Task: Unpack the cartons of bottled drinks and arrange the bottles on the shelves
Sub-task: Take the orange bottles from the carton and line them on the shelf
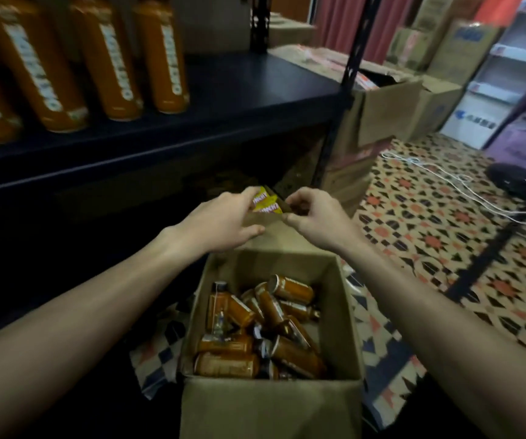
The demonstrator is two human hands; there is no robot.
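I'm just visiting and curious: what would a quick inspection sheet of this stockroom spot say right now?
Surface: patterned floor; dark shelf partly filled.
Job's things: open carton with orange bottles lying jumbled; more bottles upright on the shelf.
Clutter: other cartons stacked beyond the shelf.
Hands: left hand and right hand both grip the carton's far flap.
Cables: white cords trail across the floor at right.
Surroundings: white display rack, red curtain.
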